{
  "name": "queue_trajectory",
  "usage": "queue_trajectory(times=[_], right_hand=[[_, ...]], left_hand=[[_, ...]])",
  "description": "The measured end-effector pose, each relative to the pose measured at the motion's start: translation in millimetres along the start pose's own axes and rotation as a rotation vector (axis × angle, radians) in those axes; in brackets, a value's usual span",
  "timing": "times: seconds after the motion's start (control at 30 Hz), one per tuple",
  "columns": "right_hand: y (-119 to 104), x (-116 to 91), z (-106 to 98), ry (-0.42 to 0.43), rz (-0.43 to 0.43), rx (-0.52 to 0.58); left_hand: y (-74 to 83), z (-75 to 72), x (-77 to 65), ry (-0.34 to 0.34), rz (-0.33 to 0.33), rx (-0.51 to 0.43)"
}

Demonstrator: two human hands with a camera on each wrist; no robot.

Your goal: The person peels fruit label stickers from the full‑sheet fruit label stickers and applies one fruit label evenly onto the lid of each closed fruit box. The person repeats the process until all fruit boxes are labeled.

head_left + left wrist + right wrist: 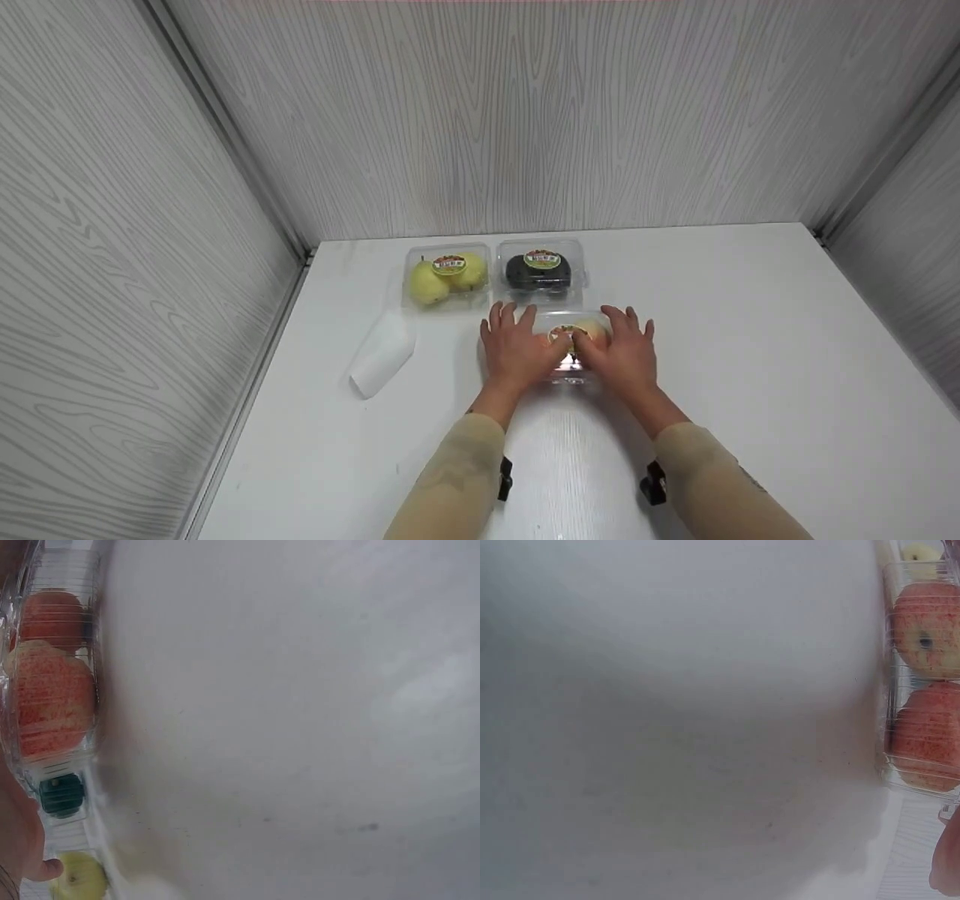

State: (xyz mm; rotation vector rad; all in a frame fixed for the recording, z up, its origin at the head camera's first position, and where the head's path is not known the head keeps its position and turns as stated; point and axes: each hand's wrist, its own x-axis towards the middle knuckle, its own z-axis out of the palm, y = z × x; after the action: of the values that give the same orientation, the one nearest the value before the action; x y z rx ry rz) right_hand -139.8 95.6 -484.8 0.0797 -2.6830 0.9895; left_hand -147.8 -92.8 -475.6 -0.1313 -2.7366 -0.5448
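Observation:
A clear plastic fruit box (574,378) with a round label lies in front of me, under both hands. Red apples show through its wall in the left wrist view (54,701) and right wrist view (926,735). My left hand (515,351) rests at the box's left side, fingers spread outward, its thumb on the lid near the label. On the right side my right hand (622,352) mirrors it, thumb also on the lid. Both thumbs touch the top close together. The hands hide much of the box's left and right sides.
Behind, a clear box (480,296) holds yellow pears (429,285). Beside it, another clear box (574,289) holds dark fruit (538,274). A curled white sheet (384,354) lies at left on the white table (750,360). Wood-grain panels (510,112) enclose the table.

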Motion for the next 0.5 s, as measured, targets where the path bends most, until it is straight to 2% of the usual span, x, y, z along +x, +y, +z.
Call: queue_trajectory(times=[0.5], right_hand=[[-0.2,0.6,-1.3,-0.006,-0.005,0.005]], left_hand=[[-0.1,1.1,1.9,-0.044,-0.031,0.008]])
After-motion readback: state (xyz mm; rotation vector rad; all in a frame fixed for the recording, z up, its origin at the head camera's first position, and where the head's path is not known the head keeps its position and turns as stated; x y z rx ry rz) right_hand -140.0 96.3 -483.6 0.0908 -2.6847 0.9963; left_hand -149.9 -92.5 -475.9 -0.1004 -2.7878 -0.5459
